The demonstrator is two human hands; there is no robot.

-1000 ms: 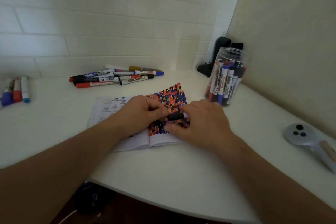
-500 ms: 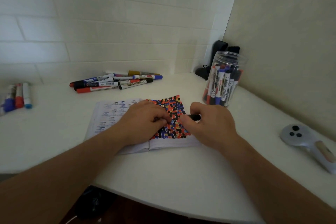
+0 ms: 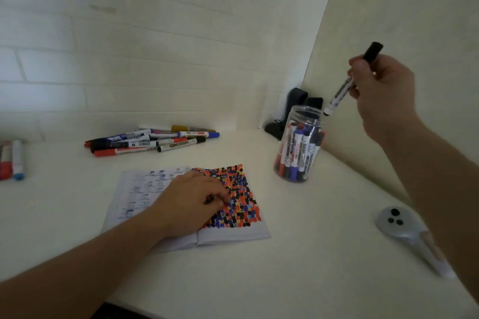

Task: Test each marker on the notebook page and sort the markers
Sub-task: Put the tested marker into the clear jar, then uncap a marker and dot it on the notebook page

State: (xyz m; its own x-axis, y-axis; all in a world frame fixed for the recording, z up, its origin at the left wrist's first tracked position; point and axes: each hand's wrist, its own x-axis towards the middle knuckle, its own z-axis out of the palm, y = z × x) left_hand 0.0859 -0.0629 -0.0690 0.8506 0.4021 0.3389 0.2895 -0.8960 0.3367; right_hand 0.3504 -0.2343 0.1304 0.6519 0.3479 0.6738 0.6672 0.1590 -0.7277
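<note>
Marker [image 3: 344, 87] pinched in right hand [image 3: 383, 93], above jar [image 3: 298, 147].

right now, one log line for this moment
right hand: holds marker above jar | left hand: rests on notebook | marker: capped, not yet in jar

One notebook [image 3: 181, 204], one clear jar [image 3: 298, 147] of markers too crowded to count, one black-capped marker [image 3: 344, 88] in hand, roughly nine markers piled [image 3: 150, 141] by the wall, three at the left edge [image 3: 11, 160], one grey controller [image 3: 404, 230].
</note>
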